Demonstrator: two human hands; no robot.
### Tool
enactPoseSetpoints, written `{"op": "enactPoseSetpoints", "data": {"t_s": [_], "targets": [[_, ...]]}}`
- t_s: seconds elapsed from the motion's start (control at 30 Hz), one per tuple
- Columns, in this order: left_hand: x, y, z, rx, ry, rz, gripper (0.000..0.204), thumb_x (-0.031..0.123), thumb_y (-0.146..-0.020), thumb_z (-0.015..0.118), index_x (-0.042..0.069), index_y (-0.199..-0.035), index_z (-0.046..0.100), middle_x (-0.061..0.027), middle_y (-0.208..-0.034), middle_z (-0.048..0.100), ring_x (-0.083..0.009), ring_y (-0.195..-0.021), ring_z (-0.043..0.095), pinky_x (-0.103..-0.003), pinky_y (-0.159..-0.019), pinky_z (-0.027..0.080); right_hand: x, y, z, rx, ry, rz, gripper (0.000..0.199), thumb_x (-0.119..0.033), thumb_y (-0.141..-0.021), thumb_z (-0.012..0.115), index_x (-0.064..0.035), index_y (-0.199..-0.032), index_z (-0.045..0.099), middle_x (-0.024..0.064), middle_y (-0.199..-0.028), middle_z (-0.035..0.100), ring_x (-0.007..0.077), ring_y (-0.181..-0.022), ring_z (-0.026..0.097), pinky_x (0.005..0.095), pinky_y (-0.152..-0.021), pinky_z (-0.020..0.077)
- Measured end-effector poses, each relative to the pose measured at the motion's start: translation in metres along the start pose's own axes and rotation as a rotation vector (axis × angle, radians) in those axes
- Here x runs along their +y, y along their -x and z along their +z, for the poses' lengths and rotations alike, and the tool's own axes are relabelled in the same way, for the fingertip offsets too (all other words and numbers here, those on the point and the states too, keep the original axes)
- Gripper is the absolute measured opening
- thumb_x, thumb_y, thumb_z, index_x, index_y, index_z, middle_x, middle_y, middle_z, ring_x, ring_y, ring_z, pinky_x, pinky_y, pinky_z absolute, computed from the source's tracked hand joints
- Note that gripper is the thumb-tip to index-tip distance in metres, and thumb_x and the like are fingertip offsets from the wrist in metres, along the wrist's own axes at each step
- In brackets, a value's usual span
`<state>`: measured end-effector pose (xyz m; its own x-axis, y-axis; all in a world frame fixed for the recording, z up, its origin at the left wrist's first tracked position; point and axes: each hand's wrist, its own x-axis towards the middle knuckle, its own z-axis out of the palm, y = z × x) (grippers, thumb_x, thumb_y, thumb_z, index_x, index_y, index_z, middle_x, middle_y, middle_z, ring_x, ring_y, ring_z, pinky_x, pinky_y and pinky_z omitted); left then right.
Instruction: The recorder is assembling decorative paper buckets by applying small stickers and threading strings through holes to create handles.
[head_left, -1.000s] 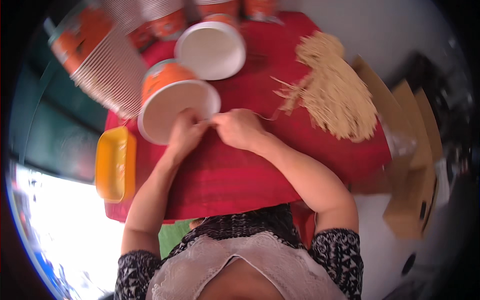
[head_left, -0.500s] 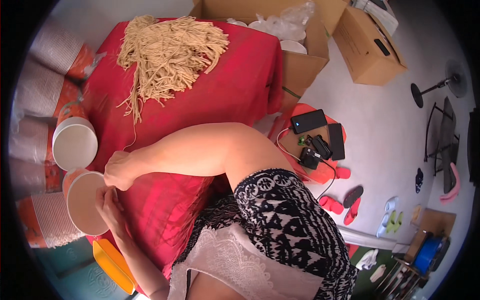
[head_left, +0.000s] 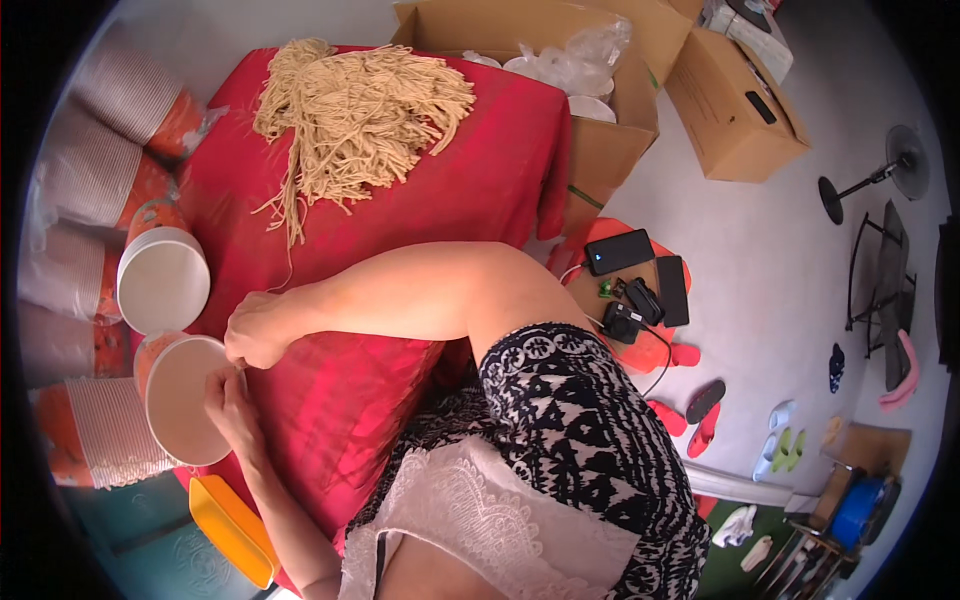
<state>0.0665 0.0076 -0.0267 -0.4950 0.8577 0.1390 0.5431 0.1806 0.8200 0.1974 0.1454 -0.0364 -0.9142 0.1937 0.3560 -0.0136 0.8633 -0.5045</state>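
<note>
Along the left edge of the red cloth point(head_left: 490, 160): tub point(head_left: 190, 405), lying tipped, mouth pointing rightward to the camera, long axis running back toward stacks point(head_left: 125, 430). Left hand point(head_left: 230, 408), bending its fingers before the tub's mouth; whether it is grasping anything, cannot tell. Right hand point(head_left: 260, 332), gripping a strand point(head_left: 291, 266) that is trailing from a bundle point(head_left: 360, 120) on the cloth's upper part. Carton point(head_left: 605, 165), standing beyond the cloth's upper right, holding white containers point(head_left: 590, 108) and clear plastic point(head_left: 583, 65). Tub showing white inside, orange outside; bundle showing pale tan.
</note>
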Motion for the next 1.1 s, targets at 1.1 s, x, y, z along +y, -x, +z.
{"op": "enactPoseSetpoints", "data": {"t_s": [1.1], "targets": [[0.005,0.009,-0.009,0.152,-0.038,0.179,0.009,0.005,-0.081,0.058,-0.004,-0.08,0.059,-0.0225,-0.086,0.061,-0.0395,-0.081,0.061,-0.047,-0.074,0.049,-0.012,0.005,-0.011,0.119,-0.208,0.022,0.017,-0.004,-0.084,0.058,-0.0069,-0.095,0.07,0.0131,-0.085,0.072,0.0318,-0.076,0.071,0.0406,-0.067,0.0573]]}}
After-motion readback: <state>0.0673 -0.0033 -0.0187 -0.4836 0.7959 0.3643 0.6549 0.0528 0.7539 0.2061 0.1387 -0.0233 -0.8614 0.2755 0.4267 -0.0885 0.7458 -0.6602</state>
